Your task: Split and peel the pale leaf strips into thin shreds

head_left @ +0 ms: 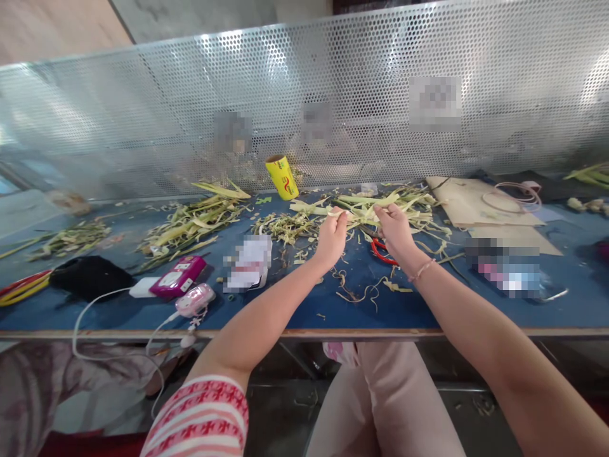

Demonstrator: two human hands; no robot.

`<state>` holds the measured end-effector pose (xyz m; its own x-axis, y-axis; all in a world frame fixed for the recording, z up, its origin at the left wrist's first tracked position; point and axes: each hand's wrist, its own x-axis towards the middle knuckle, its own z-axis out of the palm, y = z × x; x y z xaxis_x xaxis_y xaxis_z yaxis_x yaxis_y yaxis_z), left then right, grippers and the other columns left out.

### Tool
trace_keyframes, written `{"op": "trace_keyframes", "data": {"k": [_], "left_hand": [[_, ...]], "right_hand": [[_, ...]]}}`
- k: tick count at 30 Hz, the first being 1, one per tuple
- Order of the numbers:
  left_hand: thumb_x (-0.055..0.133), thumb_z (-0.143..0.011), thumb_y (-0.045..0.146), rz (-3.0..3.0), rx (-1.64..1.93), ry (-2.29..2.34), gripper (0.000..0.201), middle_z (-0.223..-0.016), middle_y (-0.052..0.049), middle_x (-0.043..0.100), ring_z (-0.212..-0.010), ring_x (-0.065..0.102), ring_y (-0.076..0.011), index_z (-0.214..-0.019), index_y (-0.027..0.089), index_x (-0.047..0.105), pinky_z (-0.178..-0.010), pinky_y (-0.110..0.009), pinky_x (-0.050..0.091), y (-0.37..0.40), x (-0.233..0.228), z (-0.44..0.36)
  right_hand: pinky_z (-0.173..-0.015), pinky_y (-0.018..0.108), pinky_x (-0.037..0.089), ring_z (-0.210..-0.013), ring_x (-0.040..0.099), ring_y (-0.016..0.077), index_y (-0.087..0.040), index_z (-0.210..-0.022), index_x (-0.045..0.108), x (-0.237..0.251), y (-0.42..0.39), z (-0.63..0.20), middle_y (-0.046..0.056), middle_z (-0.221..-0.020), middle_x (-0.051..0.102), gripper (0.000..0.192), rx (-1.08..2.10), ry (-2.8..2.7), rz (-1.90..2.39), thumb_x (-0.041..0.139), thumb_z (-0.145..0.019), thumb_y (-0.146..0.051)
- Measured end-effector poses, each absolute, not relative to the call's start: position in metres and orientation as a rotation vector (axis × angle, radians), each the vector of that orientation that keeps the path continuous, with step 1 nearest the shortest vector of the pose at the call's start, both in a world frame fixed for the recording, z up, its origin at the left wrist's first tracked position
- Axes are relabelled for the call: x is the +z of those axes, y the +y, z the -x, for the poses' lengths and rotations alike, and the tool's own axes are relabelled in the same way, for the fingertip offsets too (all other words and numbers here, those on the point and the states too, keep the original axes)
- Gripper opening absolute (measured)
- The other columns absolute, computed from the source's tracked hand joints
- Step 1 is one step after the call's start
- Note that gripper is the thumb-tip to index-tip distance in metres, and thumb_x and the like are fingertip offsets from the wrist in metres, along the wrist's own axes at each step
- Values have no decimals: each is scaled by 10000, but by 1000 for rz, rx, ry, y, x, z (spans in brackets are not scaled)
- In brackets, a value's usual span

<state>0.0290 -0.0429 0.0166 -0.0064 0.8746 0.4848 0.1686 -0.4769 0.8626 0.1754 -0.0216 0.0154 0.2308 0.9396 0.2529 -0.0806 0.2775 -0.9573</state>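
Hands at table centre | left hand (332, 236) and right hand (394, 230) each pinch one end of a leaf strip (361, 213), 12 o'clock of red scissors (383, 252) | strip likely light, limp, tearable; best pinched near its ends | yellow roll (282, 177) at 11 o'clock.

A blue worktable (95, 311) stands before a shiny perforated metal screen (361, 95).

One yellow roll (282, 177), two pink devices (178, 277) (195, 299), one red-handled scissors (380, 251), two hands (332, 238) (396, 231).
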Motion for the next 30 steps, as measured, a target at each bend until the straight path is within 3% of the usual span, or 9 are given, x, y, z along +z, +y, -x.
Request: {"op": "trace_keyframes", "data": {"k": [6, 14, 20, 24, 30], "left_hand": [[436, -878, 586, -1398, 1578, 1083, 406, -464, 73, 247, -376, 269, -74, -709, 218, 414, -405, -250, 207, -20, 10, -22], [411, -917, 520, -1294, 1545, 958, 383, -489, 87, 175, -371, 208, -54, -691, 217, 349, -388, -231, 164, -25, 13, -25], [417, -883, 577, -1350, 1564, 1034, 408, -561, 52, 372, -433, 335, -49, -730, 200, 387, -413, -206, 285, -27, 6, -26], [410, -890, 565, -1389, 1537, 1094, 393, -637, 18, 474, -507, 451, -70, -772, 190, 427, -490, -220, 407, -30, 3, -27], [384, -929, 496, -1448, 1580, 1191, 332, -694, -1, 533, -596, 517, -92, -799, 196, 434, -581, -237, 443, -32, 2, -26]], "right_hand": [[-356, 208, 238, -398, 269, 55, -232, -717, 445, 19, -26, -169, -86, -521, 342, 339, 892, -1148, 1029, 641, -732, -508], [-373, 204, 253, -419, 289, 65, -237, -755, 459, 18, -27, -173, -75, -540, 357, 324, 876, -1181, 1006, 614, -756, -521], [-438, 219, 318, -470, 375, 80, -219, -639, 428, 19, -33, -172, -55, -515, 418, 389, 795, -1414, 1017, 617, -751, -540], [-446, 224, 311, -481, 406, 84, -209, -660, 467, 16, -37, -164, -51, -524, 465, 407, 938, -1507, 1009, 616, -730, -581], [-457, 242, 385, -470, 465, 94, -207, -684, 511, 12, -40, -160, -44, -550, 494, 441, 1194, -1366, 977, 634, -694, -630]]}}
